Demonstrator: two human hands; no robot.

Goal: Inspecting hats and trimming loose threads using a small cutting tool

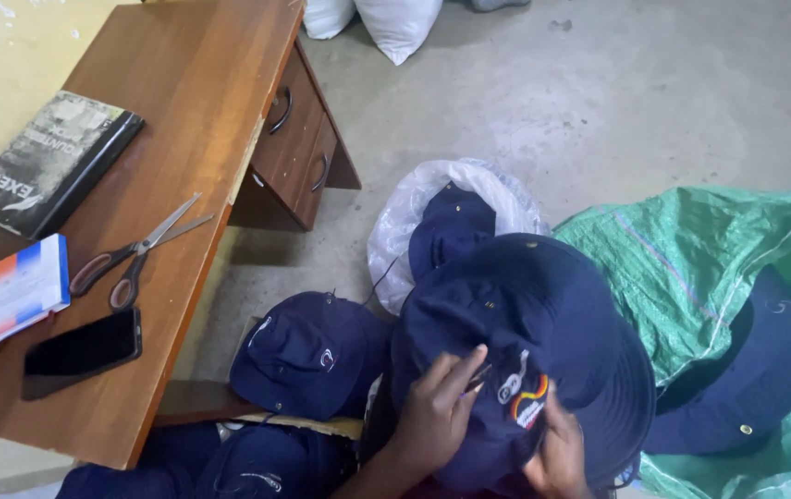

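A navy bucket hat (515, 323) with a small coloured embroidered patch lies crown-up in my lap at the bottom centre. My left hand (437, 411) rests on its front, fingers curled around a thin dark tool whose tip points at the patch. My right hand (557, 453) grips the hat's lower edge just below the patch. Another navy hat (307, 356) sits to the left of it, and a further one (455, 226) lies in a clear plastic bag (414, 203) behind.
A wooden desk (201, 102) with drawers stands at the left, bearing scissors (136, 254), a black phone (81, 353), a small booklet (24, 286) and a dark book (53, 159). A green woven sack (691, 249) at the right holds another navy hat (747, 379). More hats lie below (257, 467).
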